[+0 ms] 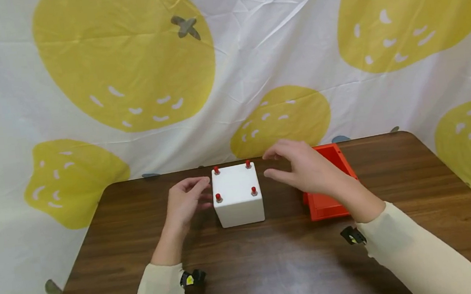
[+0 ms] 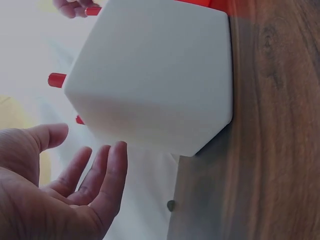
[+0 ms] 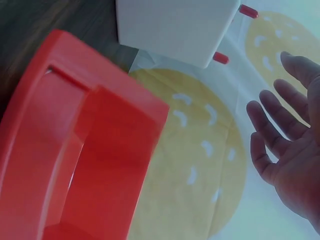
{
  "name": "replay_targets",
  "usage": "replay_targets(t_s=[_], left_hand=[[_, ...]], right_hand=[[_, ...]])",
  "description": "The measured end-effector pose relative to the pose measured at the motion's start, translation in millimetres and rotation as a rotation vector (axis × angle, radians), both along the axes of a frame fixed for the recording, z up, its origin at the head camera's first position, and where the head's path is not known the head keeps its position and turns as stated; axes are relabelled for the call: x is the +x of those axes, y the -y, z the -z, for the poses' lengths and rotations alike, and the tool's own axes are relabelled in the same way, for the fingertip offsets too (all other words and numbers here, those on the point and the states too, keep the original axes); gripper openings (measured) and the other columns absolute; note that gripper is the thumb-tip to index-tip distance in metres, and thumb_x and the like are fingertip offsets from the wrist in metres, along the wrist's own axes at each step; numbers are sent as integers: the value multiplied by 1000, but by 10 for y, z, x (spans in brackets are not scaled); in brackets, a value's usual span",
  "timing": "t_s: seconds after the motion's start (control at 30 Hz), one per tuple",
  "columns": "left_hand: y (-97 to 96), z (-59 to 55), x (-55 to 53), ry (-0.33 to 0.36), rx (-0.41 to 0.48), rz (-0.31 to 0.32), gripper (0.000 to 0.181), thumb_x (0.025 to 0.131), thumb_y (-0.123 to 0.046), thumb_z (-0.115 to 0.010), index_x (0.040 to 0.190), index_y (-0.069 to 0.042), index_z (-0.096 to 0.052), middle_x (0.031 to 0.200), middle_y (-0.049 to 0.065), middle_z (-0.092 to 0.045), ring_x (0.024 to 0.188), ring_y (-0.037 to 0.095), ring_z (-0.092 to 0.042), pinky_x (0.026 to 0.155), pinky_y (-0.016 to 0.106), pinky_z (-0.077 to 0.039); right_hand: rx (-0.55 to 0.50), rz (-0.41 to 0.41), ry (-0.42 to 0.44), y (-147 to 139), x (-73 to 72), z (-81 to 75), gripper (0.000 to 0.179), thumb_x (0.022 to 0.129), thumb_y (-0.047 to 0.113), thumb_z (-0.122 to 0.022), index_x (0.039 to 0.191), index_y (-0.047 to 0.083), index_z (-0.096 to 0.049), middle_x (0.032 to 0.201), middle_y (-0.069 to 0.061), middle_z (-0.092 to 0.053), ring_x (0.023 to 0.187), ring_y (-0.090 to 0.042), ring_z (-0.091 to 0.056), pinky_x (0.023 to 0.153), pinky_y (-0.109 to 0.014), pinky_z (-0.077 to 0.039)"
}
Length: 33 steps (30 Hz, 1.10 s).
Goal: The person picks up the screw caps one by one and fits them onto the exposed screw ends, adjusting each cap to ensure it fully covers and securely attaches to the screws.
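A white box (image 1: 236,185) stands on the wooden table, with a red peg (image 1: 218,197) at each corner of its top. My left hand (image 1: 185,201) is right beside the box's left face, its fingers slightly bent and holding nothing; the left wrist view shows thumb and fingers apart near the white side (image 2: 155,65). Off to the right of the box, my right hand (image 1: 302,165) hangs in the air with thumb and fingers spread and nothing between them. In the right wrist view, that hand (image 3: 292,135) has its palm facing the box's red pegs (image 3: 221,58).
A red open-topped bin (image 1: 330,211) stands on the table right of the box, partly hidden under my right forearm. The brown table (image 1: 265,268) runs back to a white cloth (image 1: 248,59) printed with yellow fruit. Dark straps with small devices (image 1: 192,278) sit at both wrists.
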<state>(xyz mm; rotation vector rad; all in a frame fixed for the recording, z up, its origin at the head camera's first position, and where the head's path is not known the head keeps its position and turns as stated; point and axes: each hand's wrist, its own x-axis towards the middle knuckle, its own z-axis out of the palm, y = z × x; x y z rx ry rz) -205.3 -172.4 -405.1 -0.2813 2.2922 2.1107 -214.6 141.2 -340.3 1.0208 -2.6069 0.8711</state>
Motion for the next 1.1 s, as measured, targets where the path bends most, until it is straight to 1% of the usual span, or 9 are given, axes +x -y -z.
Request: replay_targets(t_s=[0.2,0.27,0.37,0.47,0.53,0.67,0.8,0.93,1.1], left_hand=[[57,-56,56,-44,-40,-19,32,103,-30,-74,123,-5,-74,116,17,-74,107,45,-70,89,55,-64],[83,-75,75,-65,-72,-26,32,103,-30,-74,122,-5,-74,115,15,-75,103,42,-72,88,54,-64],[124,-103,102,-104,-135,-33,33,102,-31,-75,122,-4,-74,114,15,-76,93,32,-74,83,50,-66],[163,-128,137,-149,-210,-38,34,100,-31,-77,122,-5,-75,111,15,-76,85,22,-74,78,44,-67],[187,-148,169,-183,-275,-36,36,100,-33,-77,123,-5,-75,108,16,-76,83,22,-73,75,42,-67],[228,-179,235,-259,-443,-53,37,100,-37,-76,124,-9,-76,107,10,-76,90,24,-71,76,35,-61],[267,-199,294,-323,-551,-66,35,100,-36,-76,126,-12,-76,111,6,-77,97,23,-70,81,38,-58],[317,-219,344,-386,-621,-64,35,100,-30,-77,128,-10,-74,112,9,-76,99,27,-71,84,45,-60],[383,-241,401,-449,-749,-73,39,99,-27,-78,132,-8,-73,117,12,-73,106,32,-68,86,50,-58]], right_hand=[[13,62,39,-151,79,45,32,96,28,-83,124,14,-72,121,1,-69,108,-21,-61,97,-46,-55],[13,74,36,-198,99,60,32,96,27,-83,124,14,-71,122,1,-69,106,-21,-62,94,-47,-56],[10,88,17,-268,133,70,32,96,26,-83,123,14,-71,120,1,-68,106,-21,-63,93,-47,-57],[13,95,-2,-340,167,74,31,96,26,-82,122,13,-71,120,0,-68,111,-23,-64,97,-49,-56],[20,107,-8,-389,193,73,31,96,25,-82,122,13,-71,121,-1,-69,113,-25,-64,99,-51,-55],[30,142,6,-500,247,59,32,97,25,-82,125,13,-70,124,-4,-68,117,-29,-63,102,-55,-53],[31,187,15,-636,291,59,34,97,27,-82,126,13,-70,127,-6,-67,120,-32,-61,105,-59,-48],[31,222,5,-787,338,71,36,97,29,-81,127,12,-70,129,-9,-67,121,-35,-60,107,-64,-43],[44,272,-33,-977,371,98,41,94,26,-84,128,10,-69,126,-11,-68,118,-38,-60,105,-67,-43]])
